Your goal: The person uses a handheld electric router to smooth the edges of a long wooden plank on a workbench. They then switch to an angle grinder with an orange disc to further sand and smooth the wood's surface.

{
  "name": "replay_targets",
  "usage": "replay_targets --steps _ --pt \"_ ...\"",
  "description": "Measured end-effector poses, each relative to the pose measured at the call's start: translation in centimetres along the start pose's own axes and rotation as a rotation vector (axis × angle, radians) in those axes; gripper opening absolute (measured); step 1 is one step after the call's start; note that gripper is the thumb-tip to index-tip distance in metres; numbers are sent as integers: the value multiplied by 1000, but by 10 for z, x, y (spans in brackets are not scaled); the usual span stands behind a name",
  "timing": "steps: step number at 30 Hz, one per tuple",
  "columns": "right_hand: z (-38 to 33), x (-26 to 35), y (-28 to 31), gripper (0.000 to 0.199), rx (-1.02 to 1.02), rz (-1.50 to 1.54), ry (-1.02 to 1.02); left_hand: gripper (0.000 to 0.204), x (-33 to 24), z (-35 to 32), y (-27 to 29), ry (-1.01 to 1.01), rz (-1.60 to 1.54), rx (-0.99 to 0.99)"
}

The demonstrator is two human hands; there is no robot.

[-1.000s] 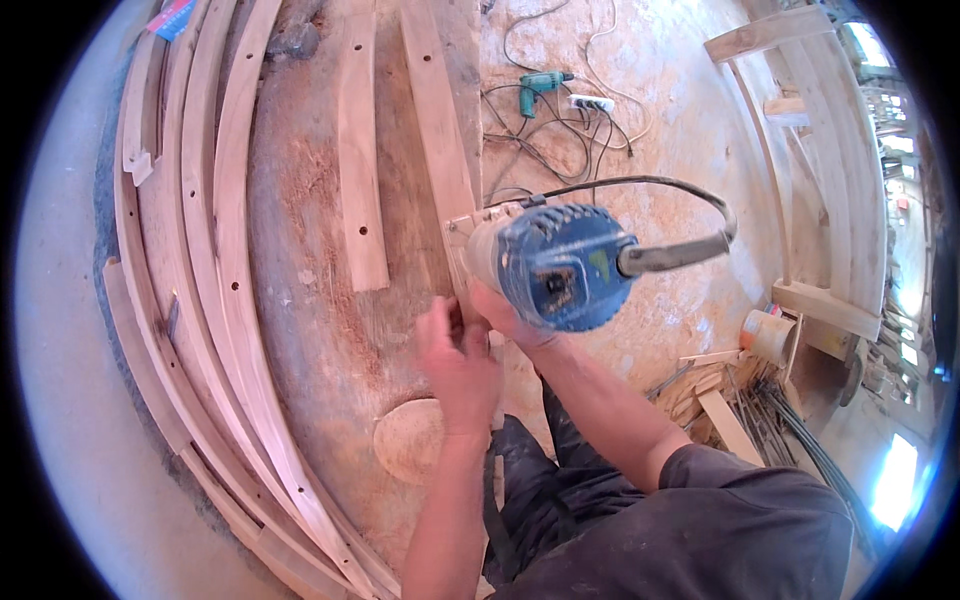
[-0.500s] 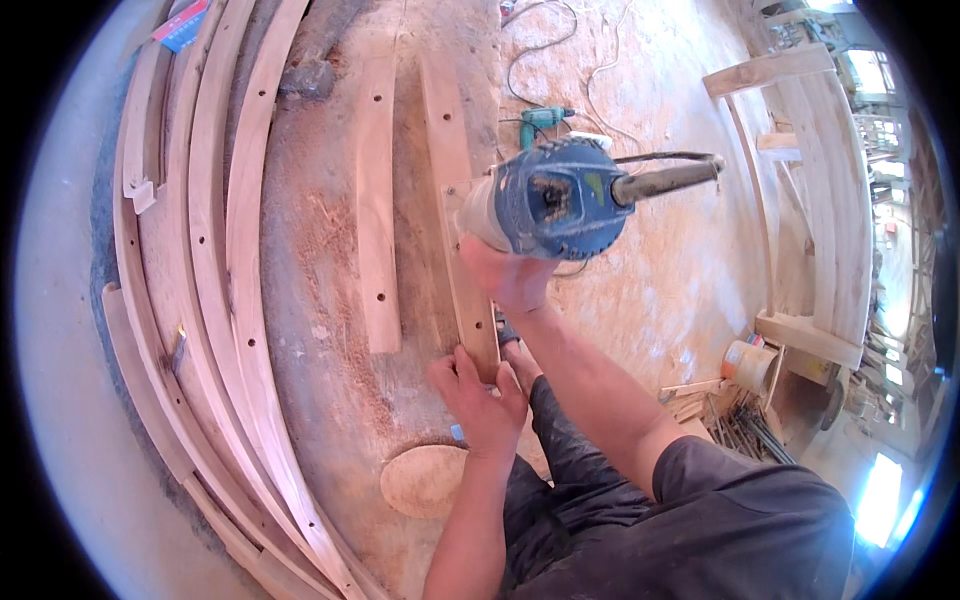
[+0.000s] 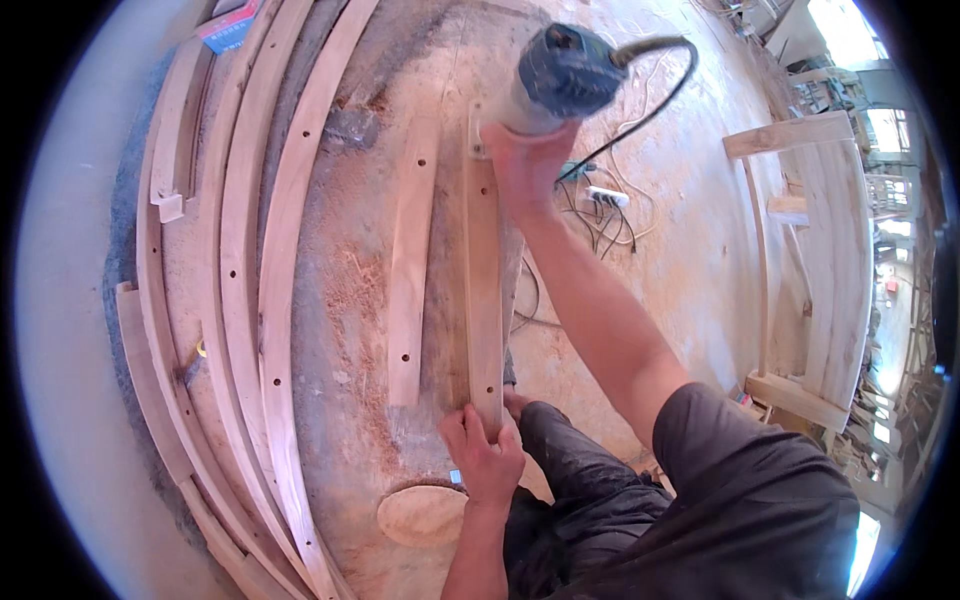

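Observation:
A blue corded trim router point(image 3: 568, 78) stands near the far end of a narrow wooden strip point(image 3: 484, 290). My right hand point(image 3: 528, 165) is wrapped round the router's lower body, and its base plate rests on the strip. Two dark holes show in the strip's top face. At the near end, my left hand point(image 3: 484, 462) grips the strip between thumb and fingers. A second holed strip point(image 3: 411, 270) lies just left of it on the dusty bench point(image 3: 340, 310). The router's bit is hidden.
Several long curved rails point(image 3: 280, 290) with holes lie along the left. A round wooden disc point(image 3: 420, 515) sits near my left forearm. The router's black cord point(image 3: 655, 105) loops to the right. Cables and a white power strip point(image 3: 607, 197) lie beyond, beside a wooden frame point(image 3: 825, 250).
My right hand has pushed the router away from me along the strip toward its far end. My left hand still grips the near end. The view has shifted somewhat.

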State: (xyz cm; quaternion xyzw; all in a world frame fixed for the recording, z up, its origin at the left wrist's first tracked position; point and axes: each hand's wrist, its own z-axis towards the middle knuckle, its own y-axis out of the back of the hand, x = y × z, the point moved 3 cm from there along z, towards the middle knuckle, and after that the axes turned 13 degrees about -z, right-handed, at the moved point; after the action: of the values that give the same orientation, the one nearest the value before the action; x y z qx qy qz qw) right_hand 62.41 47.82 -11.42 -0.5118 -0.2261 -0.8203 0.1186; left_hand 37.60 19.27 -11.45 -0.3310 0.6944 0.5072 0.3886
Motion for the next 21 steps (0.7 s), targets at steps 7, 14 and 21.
replay_targets --steps 7,14,21 --pt "57 -18 20 62 -16 18 -112 70 -36 26 -15 13 257 -58" --pt "-29 -46 184 62 -14 58 -458 74 -76 144 -31 -8 300 -33" --pt "-102 -107 339 60 -218 -64 -844 61 -138 124 38 -490 502 358"
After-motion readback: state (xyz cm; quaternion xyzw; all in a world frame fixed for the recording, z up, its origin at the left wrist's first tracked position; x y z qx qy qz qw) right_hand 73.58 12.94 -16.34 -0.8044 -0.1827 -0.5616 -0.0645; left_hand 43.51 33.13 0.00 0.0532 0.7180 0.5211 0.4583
